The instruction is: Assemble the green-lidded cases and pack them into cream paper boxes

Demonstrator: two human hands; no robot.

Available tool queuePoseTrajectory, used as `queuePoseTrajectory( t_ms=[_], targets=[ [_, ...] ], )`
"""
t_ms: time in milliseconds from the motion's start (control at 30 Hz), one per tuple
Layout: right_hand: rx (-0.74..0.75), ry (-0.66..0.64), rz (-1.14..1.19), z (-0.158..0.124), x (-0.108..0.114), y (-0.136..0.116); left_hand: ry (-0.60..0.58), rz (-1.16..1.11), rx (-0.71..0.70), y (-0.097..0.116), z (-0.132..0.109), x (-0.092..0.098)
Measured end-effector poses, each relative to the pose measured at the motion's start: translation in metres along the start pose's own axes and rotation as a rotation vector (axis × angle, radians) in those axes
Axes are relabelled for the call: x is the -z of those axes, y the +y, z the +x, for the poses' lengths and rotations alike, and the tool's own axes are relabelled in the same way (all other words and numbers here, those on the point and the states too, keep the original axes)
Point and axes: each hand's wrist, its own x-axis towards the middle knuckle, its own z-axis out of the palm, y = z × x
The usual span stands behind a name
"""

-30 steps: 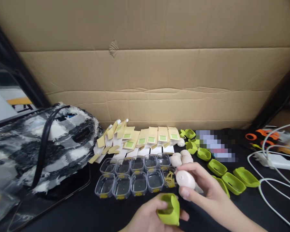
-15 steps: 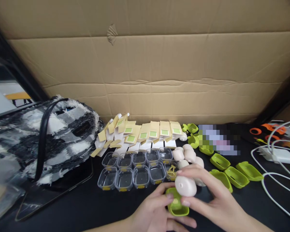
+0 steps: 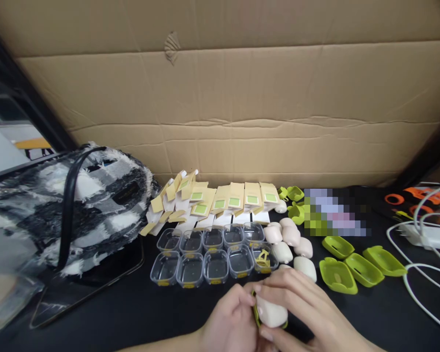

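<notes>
At the lower middle, my left hand (image 3: 229, 315) is closed around a green silicone cover (image 3: 256, 315), mostly hidden behind fingers and case. My right hand (image 3: 308, 305) grips a white rounded earbud case (image 3: 273, 313), its fingers over the top and thumb below. The case is pressed against the cover and seems to sit at least partly in it; how deep, I cannot tell. Just beyond my hands lie several more white cases (image 3: 305, 268). To their right, several green covers (image 3: 337, 276) rest with their hollow sides up.
Clear plastic boxes (image 3: 215, 266) stand in two rows; one holds yellow bits (image 3: 263, 259). Behind them lie folded kraft-paper packets (image 3: 235, 198) against a cardboard wall (image 3: 242, 88). A shaggy black-and-white bag (image 3: 91, 205) is at left, white cables (image 3: 425, 239) and orange-handled scissors (image 3: 394, 199) at right.
My right hand has brought the white case down against the green cover. The cover has turned, so its hollow inside no longer shows. Both hands have drawn closer together.
</notes>
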Motion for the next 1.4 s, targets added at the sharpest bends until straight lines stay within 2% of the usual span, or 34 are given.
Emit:
queuePoseTrajectory(
  t_ms=[133, 333, 567, 667, 800, 1000, 1167, 1300, 1400],
  targets=[
    [-0.039, -0.01, -0.036, -0.003, -0.007, -0.002, 0.02, 0.007, 0.041, 0.001, -0.005, -0.005],
    [-0.09, -0.111, -0.142, -0.008, -0.011, -0.005, 0.165, 0.021, -0.029, 0.0, -0.013, -0.018],
    [-0.123, -0.196, -0.103, -0.009, -0.009, -0.008, 0.158, 0.062, -0.004, -0.003, -0.013, -0.011],
    [-0.134, -0.19, -0.065, -0.006, -0.008, -0.008, 0.15, 0.085, 0.005, -0.003, -0.014, -0.01],
    [-0.179, -0.153, 0.052, -0.001, -0.005, -0.009, 0.082, 0.08, 0.011, -0.001, -0.017, -0.01],
    [-0.263, -0.188, 0.083, 0.003, -0.003, -0.013, 0.02, 0.099, -0.034, -0.004, -0.018, -0.007],
    [-0.313, -0.267, 0.176, 0.006, 0.007, -0.008, 0.091, 0.161, -0.155, -0.005, -0.016, -0.013],
    [-0.394, -0.298, 0.243, 0.007, 0.02, -0.003, 0.109, 0.249, -0.104, -0.003, -0.017, -0.019],
    [-0.401, -0.323, 0.362, 0.006, 0.024, -0.004, 0.071, 0.26, -0.091, -0.005, -0.017, -0.018]
  ],
)
